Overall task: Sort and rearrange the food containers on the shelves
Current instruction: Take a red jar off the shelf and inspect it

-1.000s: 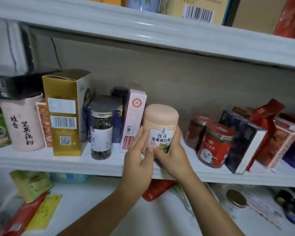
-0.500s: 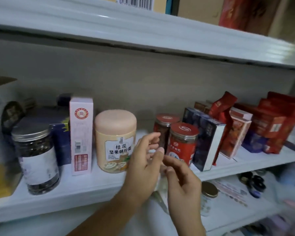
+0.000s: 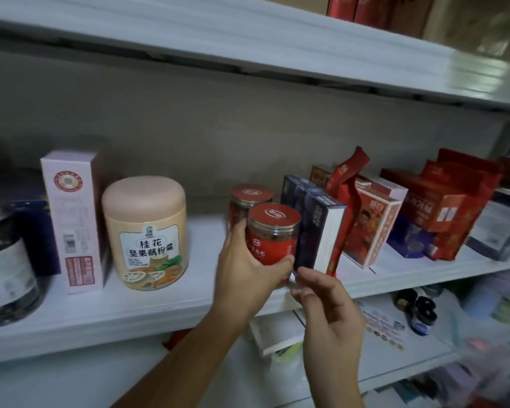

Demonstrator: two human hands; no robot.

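Red-lidded jar [image 3: 273,231] in grip of left hand [image 3: 248,272] — base hidden; right hand [image 3: 327,313] loose, empty.

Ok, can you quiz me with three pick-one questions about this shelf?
1. Where is the peach-lidded tub? A on the top shelf; B beside the pink box; C in a hand.
2. How many red-lidded jars are there? A one; B two; C four.
3. The front red-lidded jar is: A lying down; B lidless; C in the left hand's grip.
Answers: B, it stands just right of the box; B, one jar stands behind the other; C, the hand wraps round it.
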